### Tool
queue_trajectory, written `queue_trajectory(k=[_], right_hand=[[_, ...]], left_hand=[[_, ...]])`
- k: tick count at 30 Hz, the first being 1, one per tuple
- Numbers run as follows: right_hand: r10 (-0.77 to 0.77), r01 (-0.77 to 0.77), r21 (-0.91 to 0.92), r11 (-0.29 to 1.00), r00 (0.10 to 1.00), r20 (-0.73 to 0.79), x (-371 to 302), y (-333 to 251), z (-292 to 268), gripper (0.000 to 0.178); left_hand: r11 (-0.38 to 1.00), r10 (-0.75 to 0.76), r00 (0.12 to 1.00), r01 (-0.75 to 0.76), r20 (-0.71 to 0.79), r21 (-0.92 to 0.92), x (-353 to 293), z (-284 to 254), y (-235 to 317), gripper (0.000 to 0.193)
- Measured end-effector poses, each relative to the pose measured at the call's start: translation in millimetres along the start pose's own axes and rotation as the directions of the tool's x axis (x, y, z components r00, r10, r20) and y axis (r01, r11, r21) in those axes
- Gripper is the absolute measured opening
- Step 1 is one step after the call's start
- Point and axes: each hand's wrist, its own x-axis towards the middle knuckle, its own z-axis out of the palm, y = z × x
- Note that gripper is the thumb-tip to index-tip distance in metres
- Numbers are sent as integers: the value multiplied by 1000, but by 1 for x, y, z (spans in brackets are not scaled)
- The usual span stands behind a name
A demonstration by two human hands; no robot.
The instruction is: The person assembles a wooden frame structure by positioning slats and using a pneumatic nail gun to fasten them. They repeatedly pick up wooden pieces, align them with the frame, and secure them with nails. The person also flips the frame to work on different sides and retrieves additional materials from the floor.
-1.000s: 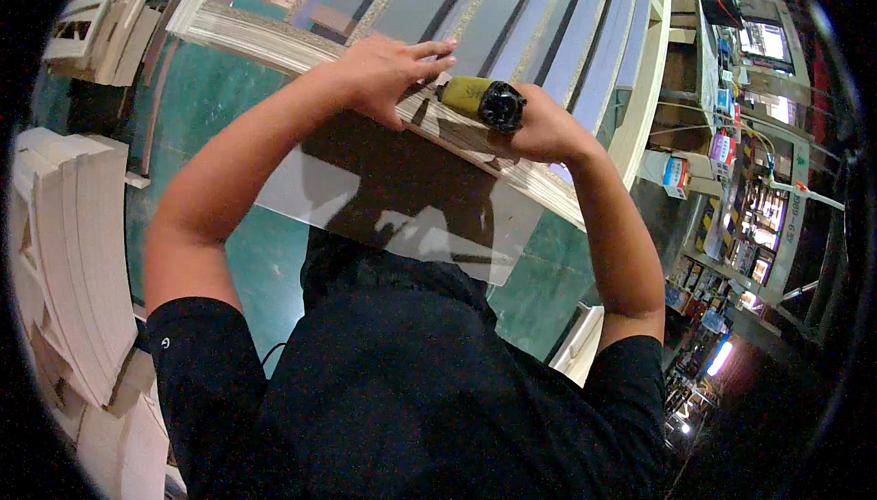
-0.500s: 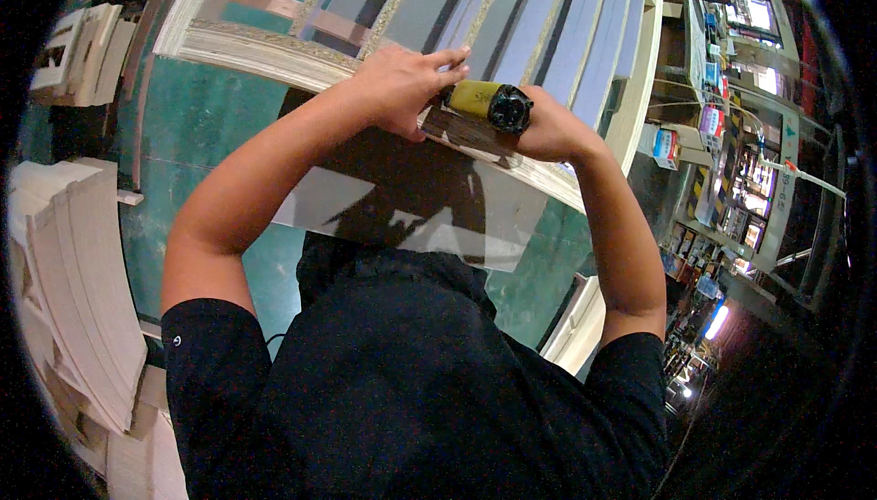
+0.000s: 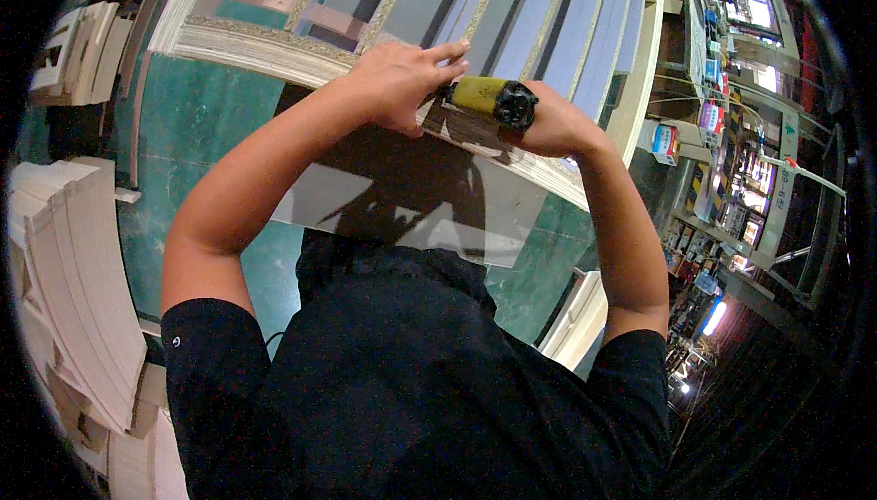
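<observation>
My right hand (image 3: pixel 557 121) grips a yellow and black power tool (image 3: pixel 493 98) held against the pale front edge of a large wooden frame (image 3: pixel 274 52) with grey slats. My left hand (image 3: pixel 402 80) rests on that same edge just left of the tool, fingers stretched toward its yellow body and touching it. Both forearms reach up and away from my black shirt. The tool's working tip is hidden behind my hands.
Stacks of curved pale wooden panels (image 3: pixel 73 263) stand at the left. A green floor (image 3: pixel 210 126) lies below the frame. Another pale board (image 3: pixel 575 317) leans at the lower right. Shelves with boxes and lights (image 3: pixel 740 180) fill the right side.
The view has shifted slightly, so hands and tool sit a little lower and further right. My left fingers have stretched out more toward the tool.
</observation>
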Motion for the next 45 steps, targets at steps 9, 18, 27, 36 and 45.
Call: queue_trajectory(k=[9,18,27,36,45], right_hand=[[60,-58,-37,998,997,58,-22,4,9,32],[-7,6,94,996,1000,11,6,-48,6,33],[-11,11,2,1000,1000,-6,67,-87,6,40],[-61,62,85,994,998,-21,67,-97,6,42],[-56,55,86,995,998,12,69,-92,4,41]], left_hand=[[988,128,985,-137,-113,-77,-6,-1,-16,120],[982,80,997,-74,-23,174,-62,-50,-80,120],[991,88,996,-83,-35,108,-63,-49,-82,110],[989,52,999,-51,1,140,-64,-54,-78,107],[987,17,999,-24,41,161,-60,-47,-78,116]])
